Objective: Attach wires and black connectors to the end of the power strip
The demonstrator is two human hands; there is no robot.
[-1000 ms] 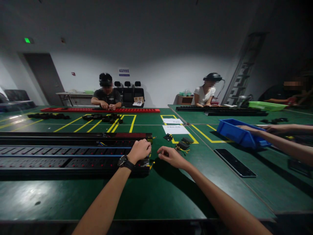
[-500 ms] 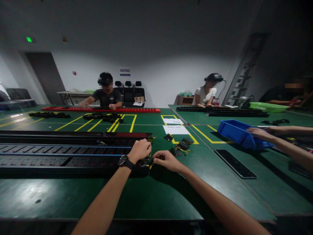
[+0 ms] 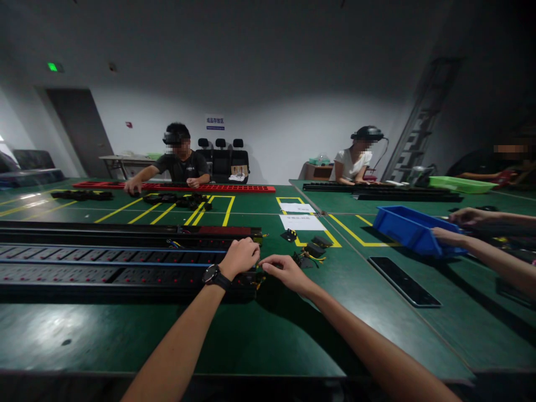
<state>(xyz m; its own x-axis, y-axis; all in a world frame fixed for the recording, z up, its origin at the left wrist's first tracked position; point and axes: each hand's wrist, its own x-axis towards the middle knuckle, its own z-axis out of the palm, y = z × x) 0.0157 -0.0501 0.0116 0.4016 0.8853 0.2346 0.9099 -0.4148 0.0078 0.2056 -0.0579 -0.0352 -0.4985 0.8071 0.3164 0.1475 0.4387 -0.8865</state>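
While black strips (image 3: 159,274) lie under left grip (image 3: 240,255) | right grip (image 3: 288,273) beside | closures unclear

A phone (image 3: 404,282) is lying between the near edge of the table (image 3: 125,335) and a blue bin (image 3: 408,234); a red rail (image 3: 247,188) is stretching along the far edge.

Room: plain pale wall (image 3: 268,134) behind the bench, fading to dark at the top and right; gray door (image 3: 79,131) at left, lit green exit sign (image 3: 52,67) above its left side, small red wall box (image 3: 128,125) to its right. Row of black chairs (image 3: 221,159) with headrests sits below a wall sign (image 3: 215,121), white-topped folding table (image 3: 125,159) left of them. Metal ladder (image 3: 422,120) leans at right, wooden cabinet (image 3: 317,172) between chairs and ladder.
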